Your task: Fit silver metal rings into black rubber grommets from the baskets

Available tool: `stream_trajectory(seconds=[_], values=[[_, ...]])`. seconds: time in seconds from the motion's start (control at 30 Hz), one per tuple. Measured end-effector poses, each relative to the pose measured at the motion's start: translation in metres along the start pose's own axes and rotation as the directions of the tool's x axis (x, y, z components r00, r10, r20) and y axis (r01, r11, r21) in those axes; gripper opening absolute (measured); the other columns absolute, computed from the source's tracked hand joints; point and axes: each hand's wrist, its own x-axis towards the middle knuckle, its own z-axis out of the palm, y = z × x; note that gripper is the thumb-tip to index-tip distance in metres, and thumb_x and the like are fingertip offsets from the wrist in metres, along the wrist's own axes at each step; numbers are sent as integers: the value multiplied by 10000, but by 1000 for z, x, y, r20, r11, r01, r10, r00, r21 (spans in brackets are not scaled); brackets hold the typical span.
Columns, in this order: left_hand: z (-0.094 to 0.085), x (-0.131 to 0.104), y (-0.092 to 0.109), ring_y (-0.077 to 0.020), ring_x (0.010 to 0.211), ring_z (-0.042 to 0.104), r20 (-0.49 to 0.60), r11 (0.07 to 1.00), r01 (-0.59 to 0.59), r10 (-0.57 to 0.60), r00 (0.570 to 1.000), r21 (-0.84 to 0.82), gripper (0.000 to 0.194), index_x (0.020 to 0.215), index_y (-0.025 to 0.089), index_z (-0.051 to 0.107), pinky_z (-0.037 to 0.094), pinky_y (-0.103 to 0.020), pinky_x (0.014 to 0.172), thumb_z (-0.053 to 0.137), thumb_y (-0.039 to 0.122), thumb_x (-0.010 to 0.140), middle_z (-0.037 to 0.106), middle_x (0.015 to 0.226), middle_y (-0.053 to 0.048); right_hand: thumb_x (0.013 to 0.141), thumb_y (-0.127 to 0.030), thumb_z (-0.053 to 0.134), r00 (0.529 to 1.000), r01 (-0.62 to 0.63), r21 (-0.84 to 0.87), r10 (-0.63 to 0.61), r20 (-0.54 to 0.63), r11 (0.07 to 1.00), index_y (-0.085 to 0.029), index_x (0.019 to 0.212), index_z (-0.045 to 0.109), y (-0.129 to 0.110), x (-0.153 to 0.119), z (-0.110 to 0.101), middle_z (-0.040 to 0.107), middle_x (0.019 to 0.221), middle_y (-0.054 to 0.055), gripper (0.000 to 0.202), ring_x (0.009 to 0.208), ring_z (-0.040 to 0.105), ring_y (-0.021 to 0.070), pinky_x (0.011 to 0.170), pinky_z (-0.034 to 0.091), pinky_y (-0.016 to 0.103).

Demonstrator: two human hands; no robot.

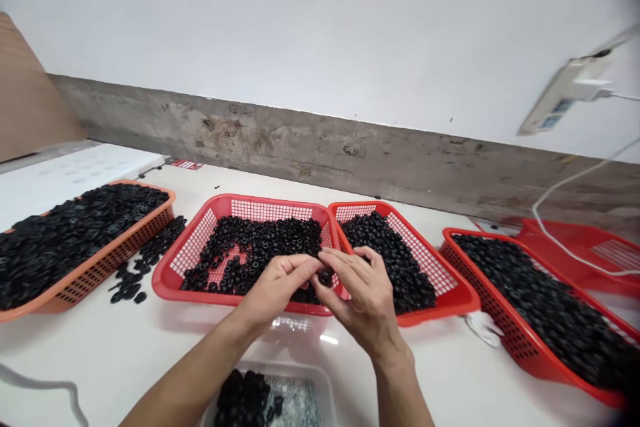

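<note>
The head view gives me both hands brought in close together over the near right corner of the pink basket (pixel 200 296). The right hand (pixel 361 285) pinches a small black ring (pixel 325 276) between thumb and fingers, and the left hand (pixel 286 280) meets it from the other side, its thumb and forefinger at the ring; I can't tell whether the left is gripping it too. Below them, black rings (pixel 270 247) fill much of the pink basket, with some of its floor showing through. Just beside it on the right I have the red basket (pixel 467 303), partly filled with more small black pieces, then a long basket (pixel 515 327) heaped with dark pieces. Over on the left, the orange basket (pixel 107 263) is piled full of flat black parts, and loose pieces (pixel 131 285) lie beside it on the white worktop (pixel 170 360). Nearest me, partly under the forearms, a clear tub (pixel 327 383) holds a cluster of larger black pieces. At the right, a white cable (pixel 575 177) hangs in front of the wall (pixel 320 27).
</note>
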Motion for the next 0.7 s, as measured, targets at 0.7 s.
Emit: stream_trajectory(seconds=[0.7], values=[[-4, -2, 5, -169, 756, 571, 55, 999, -47, 47, 997, 11, 163, 862, 132, 774, 475, -272, 744, 661, 244, 826, 673, 762, -44, 919, -164, 594, 999, 38, -55, -39, -23, 998, -217, 1320, 551, -12, 4, 3, 732, 1133, 74, 407, 1007, 705, 198, 1008, 393, 431]])
